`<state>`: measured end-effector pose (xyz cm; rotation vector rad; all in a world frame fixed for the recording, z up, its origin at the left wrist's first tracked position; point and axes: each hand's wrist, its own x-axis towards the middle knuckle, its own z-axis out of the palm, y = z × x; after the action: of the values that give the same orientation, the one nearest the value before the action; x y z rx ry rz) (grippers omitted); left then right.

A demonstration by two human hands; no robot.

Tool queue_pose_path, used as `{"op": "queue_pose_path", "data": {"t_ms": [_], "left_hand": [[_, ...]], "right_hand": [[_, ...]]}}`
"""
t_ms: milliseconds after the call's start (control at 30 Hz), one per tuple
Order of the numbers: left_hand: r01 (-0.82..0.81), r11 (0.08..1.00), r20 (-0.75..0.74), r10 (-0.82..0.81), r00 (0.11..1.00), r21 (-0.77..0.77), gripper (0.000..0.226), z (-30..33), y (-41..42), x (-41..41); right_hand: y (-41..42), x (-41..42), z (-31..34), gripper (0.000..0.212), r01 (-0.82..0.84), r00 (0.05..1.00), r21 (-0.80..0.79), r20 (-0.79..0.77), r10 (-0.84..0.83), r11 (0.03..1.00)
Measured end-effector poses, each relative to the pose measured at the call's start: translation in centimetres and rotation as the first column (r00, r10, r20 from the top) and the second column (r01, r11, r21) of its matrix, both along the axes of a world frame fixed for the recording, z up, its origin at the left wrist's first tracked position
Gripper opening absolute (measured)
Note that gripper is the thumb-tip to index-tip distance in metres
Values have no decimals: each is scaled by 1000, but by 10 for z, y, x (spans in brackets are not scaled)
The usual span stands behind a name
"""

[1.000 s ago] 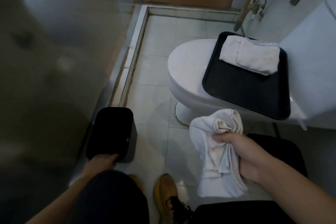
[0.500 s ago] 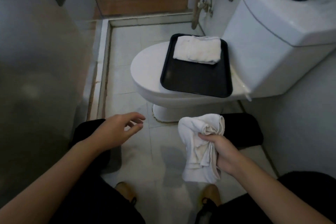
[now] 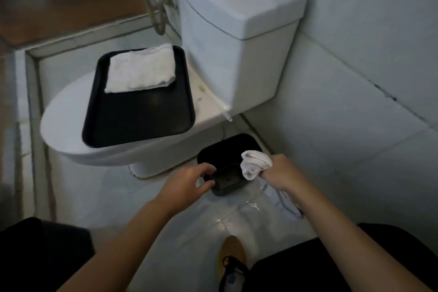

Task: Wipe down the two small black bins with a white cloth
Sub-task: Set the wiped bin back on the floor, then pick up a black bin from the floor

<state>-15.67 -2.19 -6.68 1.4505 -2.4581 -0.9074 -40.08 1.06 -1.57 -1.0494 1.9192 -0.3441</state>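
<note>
A small black bin (image 3: 227, 149) stands on the floor tiles between the toilet base and the right wall. My left hand (image 3: 187, 182) grips its near left corner, fingers over the rim and thumb below. My right hand (image 3: 284, 173) holds a bunched white cloth (image 3: 256, 163) against the bin's near right rim, with the cloth's tail trailing under my wrist. Only this one bin is in view.
A black tray (image 3: 142, 121) with a folded white towel (image 3: 139, 69) lies on the closed toilet lid (image 3: 66, 130). The cistern (image 3: 237, 31) and tiled wall (image 3: 355, 78) close in the right side. Hoses (image 3: 158, 7) hang behind. My shoe (image 3: 233, 253) is on the wet floor.
My view swung right, away from the first bin on the left. My left hand let go of that bin and took hold of the second one; my right hand brought the cloth down onto its rim.
</note>
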Motion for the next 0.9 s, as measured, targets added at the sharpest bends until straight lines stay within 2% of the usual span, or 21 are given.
{"op": "queue_pose_path", "data": {"t_ms": [100,267,333,400,467,533,600,700,800,900], "left_hand": [[9,1000,24,-10,1000,12,36,-31,-10,-36],[79,997,140,-80,987,18,47,-80,-20,-79],[60,993,239,-82,968,97,51,-97,-19,-86],[43,986,366,-101,925,163,48,-114,-16,-88],[85,984,488,-153,859,159,36,-128,-11,-85],[136,983,560,-181,808,121,37,-131,-5,-79],[154,986,536,-162,829,60,33,-132,-2,-71],[99,995,455,-96,885,18,7,-121,-1,-54],[-63,996,324,39,945,64,23,-112,3,-27],[-260,956,246,222,944,134,27,-102,20,8]], "right_hand": [[-14,-13,0,21,-111,988,14,-109,112,994],[-25,-30,2,27,-137,988,7,-68,137,991],[-28,-35,2,28,-142,988,0,-58,142,990],[-31,-41,-1,30,-124,991,-13,-49,123,992],[-32,-46,-4,29,-91,995,-37,-42,90,995],[-32,-49,-4,29,-60,998,-59,-37,58,996],[-31,-49,-4,29,-54,998,-61,-45,51,997],[-33,-44,-2,31,-92,994,-41,-63,89,995],[-36,-32,-1,29,-132,988,-23,-81,129,991],[-39,-10,1,29,-186,980,-23,-80,184,982]]}}
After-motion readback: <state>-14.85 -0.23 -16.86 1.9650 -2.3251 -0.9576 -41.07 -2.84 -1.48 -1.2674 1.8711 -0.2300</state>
